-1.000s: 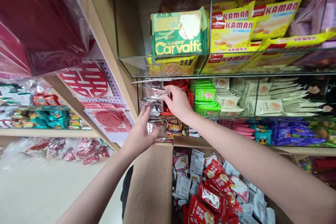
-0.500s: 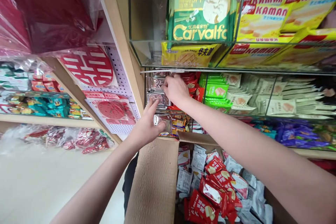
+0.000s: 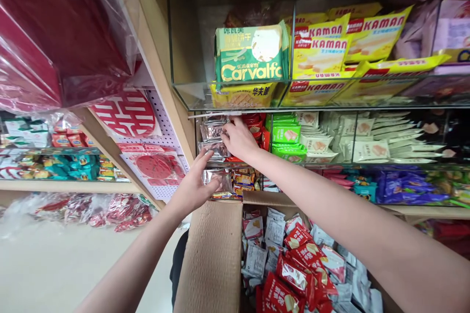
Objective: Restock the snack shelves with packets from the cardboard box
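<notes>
The right hand [image 3: 239, 138] curls over the right edge of the silver packets [image 3: 213, 129] with its fingers bent; whether they pinch a packet, I cannot tell. The left hand [image 3: 194, 185] has its thumb and fingers spread apart, fingertips at the front of the same packets, thumb near another silver packet [image 3: 222, 178] lower down.

The silver packets lie in 2 stacks, 1 behind the other, at the left end of a glass-fronted shelf compartment. Red packets [image 3: 256, 124] sit just beside them, partly behind the right hand. Past a divider come green packets [image 3: 285, 136] and pale packets [image 3: 317, 144]. The compartment above holds a green biscuit pack [image 3: 251, 56] over a yellow waffle pack [image 3: 240, 95], with yellow KAMAN packs [image 3: 319, 54] to the right. Purple packets [image 3: 407, 186] fill part of the shelf below.

In front stands an open cardboard box [image 3: 209, 254], with red-wrapped snacks [image 3: 308, 259] and white packets [image 3: 275, 230] heaped loosely inside. Both forearms slant up toward the shelf, the right passing above the box, the left outside its flap.
</notes>
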